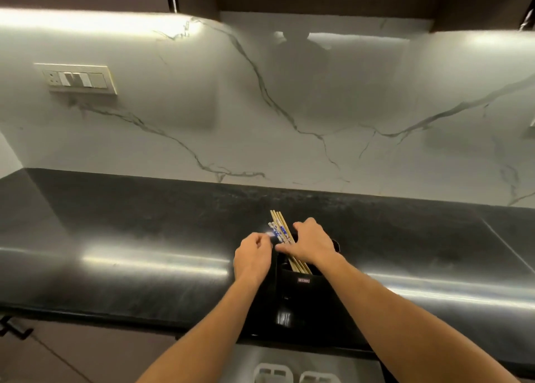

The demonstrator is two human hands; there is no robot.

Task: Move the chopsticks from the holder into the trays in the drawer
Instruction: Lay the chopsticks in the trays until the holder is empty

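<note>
Left hand (252, 256): positioned just left of the holder, fingers curled. The fingertips pinch the blue-and-white patterned upper ends of the chopsticks (279, 223). How many sticks are in that pinch cannot be told.

Chopsticks: one bundle of plain wooden sticks and patterned sticks. The lower ends sit in the holder (302, 281). The upper ends lean away from the person and slightly left, out over the bench (130, 238). The long axis therefore runs from near-right to far-left and is tilted, not upright. The bundle lies between the two hands and is touched by both.

Right hand (312, 245): lies over the mouth of the holder, thumb raised on the far side. The fingers bend leftward across the middle of the bundle and appear to grip it. The palm hides part of the holder's opening.

Holder: a black container standing on the bench near its front edge, directly in front of the person.

Trays (273, 372): white, only partly in view at the bottom edge. They lie in the open drawer (318, 356) below the bench front, nearer the person than the holder.

Assessment: neither hand is clearly the closer. The right holds the bundle lower and more fully. The lift should follow the sticks' tilt, up and away, until the lower ends clear the rim. The bundle must then come back toward the person and down to the trays. No chopsticks are visible in the trays.
</note>
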